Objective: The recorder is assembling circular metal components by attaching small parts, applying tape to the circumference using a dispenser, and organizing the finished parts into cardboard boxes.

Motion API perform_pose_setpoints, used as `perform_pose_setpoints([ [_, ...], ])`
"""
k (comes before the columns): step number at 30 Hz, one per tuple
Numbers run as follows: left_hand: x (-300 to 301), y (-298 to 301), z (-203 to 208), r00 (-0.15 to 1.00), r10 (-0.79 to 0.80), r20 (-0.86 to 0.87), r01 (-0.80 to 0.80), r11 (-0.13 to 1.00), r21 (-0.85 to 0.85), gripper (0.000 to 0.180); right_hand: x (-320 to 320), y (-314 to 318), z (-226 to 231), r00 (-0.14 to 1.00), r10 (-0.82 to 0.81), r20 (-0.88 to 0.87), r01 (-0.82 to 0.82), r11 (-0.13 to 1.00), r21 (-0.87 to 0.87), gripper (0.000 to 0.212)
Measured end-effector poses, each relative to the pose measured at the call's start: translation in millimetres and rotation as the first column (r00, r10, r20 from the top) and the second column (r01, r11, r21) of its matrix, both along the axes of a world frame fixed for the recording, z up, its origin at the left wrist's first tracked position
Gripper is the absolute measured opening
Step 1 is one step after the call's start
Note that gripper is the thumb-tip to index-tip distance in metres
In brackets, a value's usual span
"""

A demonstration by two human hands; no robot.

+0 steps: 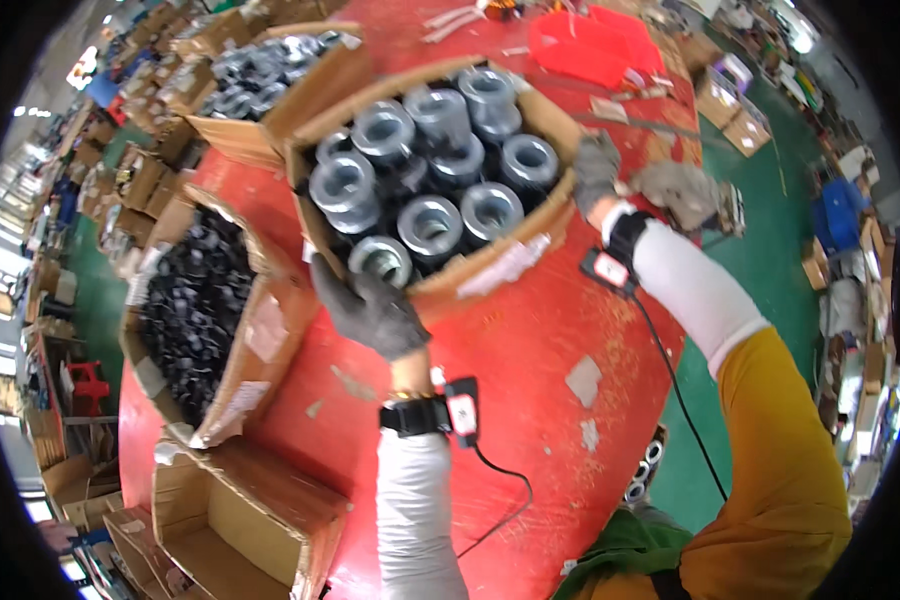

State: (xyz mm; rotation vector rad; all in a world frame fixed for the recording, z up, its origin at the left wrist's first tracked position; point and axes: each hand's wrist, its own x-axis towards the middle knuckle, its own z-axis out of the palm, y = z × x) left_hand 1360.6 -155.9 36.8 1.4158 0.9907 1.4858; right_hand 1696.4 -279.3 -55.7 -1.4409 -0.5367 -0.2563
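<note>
A cardboard box packed with stacks of shiny silver metal rings sits on the red tabletop. My left hand, in a dark grey glove, grips its near left corner, with fingers partly hidden by the box wall. At the right end, my gloved right hand holds the box's edge; its fingertips are hard to see. The rings stand in columns with their round holes facing up, and dark gaps show between them.
To the left stands a carton full of small black parts. Behind it is another box of metal pieces. An open carton lies at the near left. A red plastic tray and a grey cloth are at the far right.
</note>
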Motion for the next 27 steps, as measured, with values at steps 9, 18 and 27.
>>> perform_pose_setpoints([
  [9, 26, -10, 7, 0.963, 0.269, 0.022, -0.267, 0.961, -0.071, 0.049, -17, 73, 71, 0.985, -0.056, -0.162, 0.017, 0.972, -0.235, 0.025],
  [18, 59, -5, 5, 0.9, 0.424, -0.1, -0.425, 0.905, 0.007, 0.049, 21, 108, 57, 0.989, 0.04, -0.145, -0.07, 0.975, -0.211, 0.023],
  [27, 97, -24, 12, 0.866, 0.422, -0.268, -0.407, 0.907, 0.113, 0.054, 69, 130, 51, 0.971, 0.136, -0.195, -0.165, 0.976, -0.142, 0.017],
])
